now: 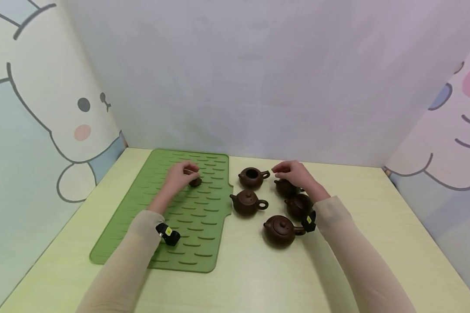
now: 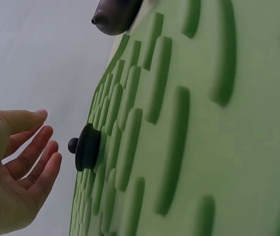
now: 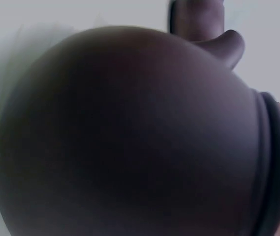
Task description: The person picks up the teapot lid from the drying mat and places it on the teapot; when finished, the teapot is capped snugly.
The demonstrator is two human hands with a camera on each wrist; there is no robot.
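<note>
My left hand (image 1: 179, 176) is held over the green mat, close to a small dark brown teapot lid (image 1: 195, 182). In the left wrist view its fingers (image 2: 45, 174) are loosely bent and apart from the lid (image 2: 87, 147), which lies knob up on the mat. Over the back right teapot (image 1: 286, 189) is my right hand (image 1: 293, 173), thumb and forefinger slightly parted, nothing showing between them. That hand covers the teapot's top. A large round teapot body (image 3: 130, 132) fills the right wrist view and hides most of the hand.
A lidless teapot (image 1: 252, 177) stands at the back, right of the ridged green mat (image 1: 188, 234). Lidded teapots stand in front of it (image 1: 246, 203), under my right wrist (image 1: 299, 206) and nearest me (image 1: 280, 231). A pale wall (image 1: 250, 87) rises behind the table.
</note>
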